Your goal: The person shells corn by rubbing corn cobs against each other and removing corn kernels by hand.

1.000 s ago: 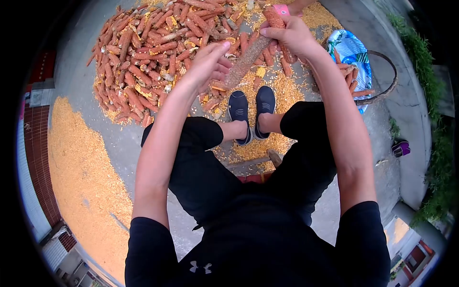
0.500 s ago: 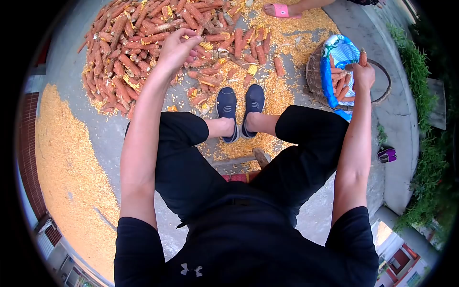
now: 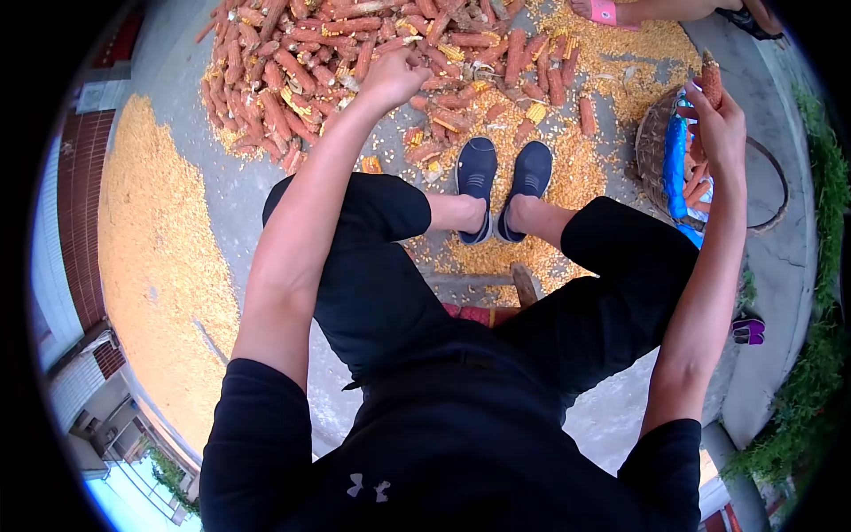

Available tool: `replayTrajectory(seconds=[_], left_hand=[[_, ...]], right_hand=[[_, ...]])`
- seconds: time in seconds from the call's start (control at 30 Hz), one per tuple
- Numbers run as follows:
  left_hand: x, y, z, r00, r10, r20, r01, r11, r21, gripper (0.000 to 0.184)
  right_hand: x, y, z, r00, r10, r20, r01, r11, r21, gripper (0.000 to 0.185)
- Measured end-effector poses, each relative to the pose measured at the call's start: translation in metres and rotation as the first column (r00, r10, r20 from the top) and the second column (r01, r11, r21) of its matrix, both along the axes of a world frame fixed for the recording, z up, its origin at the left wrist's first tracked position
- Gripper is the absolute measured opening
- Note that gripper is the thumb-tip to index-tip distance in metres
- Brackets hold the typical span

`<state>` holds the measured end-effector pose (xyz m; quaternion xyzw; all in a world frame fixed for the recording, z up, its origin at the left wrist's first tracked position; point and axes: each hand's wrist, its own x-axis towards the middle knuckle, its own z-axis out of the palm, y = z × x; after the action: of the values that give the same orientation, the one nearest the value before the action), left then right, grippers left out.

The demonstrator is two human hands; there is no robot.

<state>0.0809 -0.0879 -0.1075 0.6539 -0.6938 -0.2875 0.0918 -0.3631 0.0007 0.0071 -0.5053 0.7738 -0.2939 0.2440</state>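
My right hand (image 3: 720,129) holds a reddish corn cob (image 3: 711,82) upright between thumb and fingers, above the near part of a woven basket (image 3: 651,151). Inside the basket, a blue and white lining (image 3: 675,168) surrounds several bare cobs (image 3: 696,182). Over the near side of a large heap of reddish cobs (image 3: 301,66) is my left hand (image 3: 394,82), its fingers curled down and pressed together. What those fingers grip, if anything, is too small to tell. Some cobs in the heap still carry yellow kernels.
Loose kernels (image 3: 576,182) lie around my shoes (image 3: 477,168). A broad spread of yellow kernels (image 3: 164,257) covers the ground at left. Another person's foot in a pink sandal (image 3: 605,12) is at the top. A curved basket handle (image 3: 782,177) juts out at right.
My right hand has gone from the top of the heap to the basket and now holds a single cob. The long cob it held earlier is gone from between my hands. My left hand has curled down.
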Motion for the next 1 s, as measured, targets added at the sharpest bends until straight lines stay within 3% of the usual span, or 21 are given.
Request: replayTrajectory(seconds=[0.17,0.27,0.37,0.57,0.67,0.77,0.87,0.9,1.0], left_hand=[[0.02,-0.008,-0.067,0.985,0.017,0.169,-0.049,0.98,0.191,0.042],[0.022,-0.008,-0.094,0.985,0.002,0.171,-0.049,0.961,0.273,0.044],[-0.005,-0.007,-0.104,0.961,-0.016,0.278,-0.04,0.98,0.194,0.044],[-0.109,-0.028,-0.112,0.947,-0.261,0.187,0.282,0.954,-0.098,0.045],[-0.165,-0.058,-0.138,0.911,-0.294,0.29,0.318,0.947,-0.037,0.056],[-0.199,-0.088,-0.153,0.888,-0.049,0.457,0.025,0.998,0.057,0.068],[-0.203,-0.1,-0.172,0.895,-0.039,0.444,-0.064,0.974,0.215,0.075],[-0.202,-0.098,-0.195,0.898,0.004,0.441,-0.051,0.994,0.094,0.079],[-0.187,-0.092,-0.204,0.883,-0.055,0.467,0.038,0.998,0.046,0.089]], right_hand=[[0.012,0.002,0.003,0.995,0.042,0.089,-0.039,0.999,-0.033,0.04],[0.014,0.005,0.006,0.984,0.048,0.173,-0.031,0.994,-0.101,0.043],[0.017,0.003,0.013,0.971,0.019,0.24,0.006,0.995,-0.104,0.039],[0.026,0.003,0.02,0.912,0.001,0.41,0.055,0.991,-0.125,0.033],[0.025,0.003,0.013,0.916,0.028,0.401,0.04,0.986,-0.16,0.033],[0.018,0.0,0.009,0.933,-0.03,0.359,0.086,0.986,-0.142,0.032],[0.007,0.0,0.007,0.943,-0.009,0.332,0.059,0.988,-0.141,0.035],[0.005,-0.002,0.008,0.948,0.005,0.318,0.047,0.987,-0.154,0.037],[0.004,-0.002,0.012,0.96,0.064,0.274,-0.026,0.99,-0.139,0.038]])
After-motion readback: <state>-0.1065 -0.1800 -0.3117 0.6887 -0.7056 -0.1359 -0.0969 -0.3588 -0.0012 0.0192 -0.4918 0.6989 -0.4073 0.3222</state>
